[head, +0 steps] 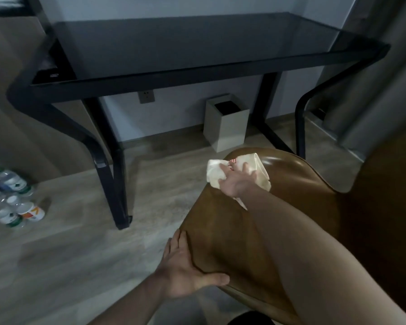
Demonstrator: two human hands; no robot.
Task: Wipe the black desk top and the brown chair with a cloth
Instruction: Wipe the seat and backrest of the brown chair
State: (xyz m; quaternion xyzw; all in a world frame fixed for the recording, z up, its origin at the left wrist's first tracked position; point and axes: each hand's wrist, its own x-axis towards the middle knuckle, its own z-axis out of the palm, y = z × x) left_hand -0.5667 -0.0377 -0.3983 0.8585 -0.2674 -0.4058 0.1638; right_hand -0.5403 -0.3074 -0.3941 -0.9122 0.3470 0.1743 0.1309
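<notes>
The brown chair [232, 233] fills the lower right, its glossy seat facing me. My right hand [237, 181] presses a white cloth [260, 170] with a small red mark flat on the far left part of the seat. My left hand [185, 266] grips the chair's near left edge, thumb on top of the seat and fingers down the side. The black desk top [185, 45] stretches across the upper half, bare and shiny, beyond the chair.
A white square bin [227, 134] stands on the wood floor under the desk, just beyond the chair. Several plastic bottles [7, 195] and a small white jar lie on the floor at the left. Black desk legs [113, 174] stand left of the chair. Grey curtain at the right.
</notes>
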